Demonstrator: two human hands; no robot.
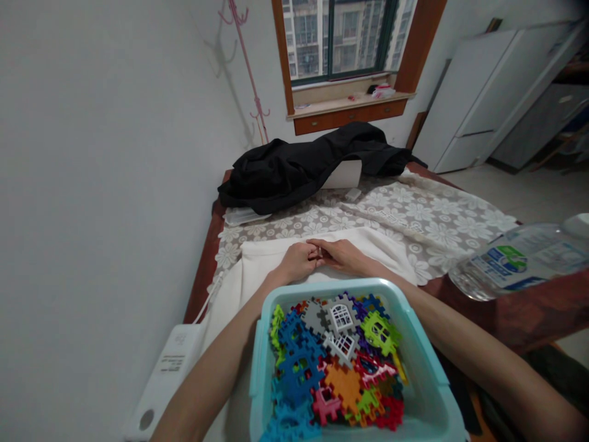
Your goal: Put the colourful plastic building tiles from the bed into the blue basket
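Note:
My left hand (pixel 298 261) and my right hand (pixel 341 255) meet over a white cloth (pixel 368 240), just beyond a light blue bin. The left one has its fingers curled, and the fingertips of the right touch it. Whether anything small lies between the fingers is hidden. Between my forearms stands the bin (pixel 426 356), holding many interlocking plastic pieces. Blue pieces (pixel 299 368) fill its left side; an orange piece (pixel 344 385), grey ones (pixel 341 314), a lime green one (pixel 380 331) and red ones lie toward the middle and right.
A clear plastic bottle (pixel 519 261) lies at the right. Black fabric (pixel 294 172) covers the table's far end, partly over a white box (pixel 344 174). At the left is a white power strip (pixel 168 374) with a cord. A floral tablecloth (pixel 437 215) lies beneath.

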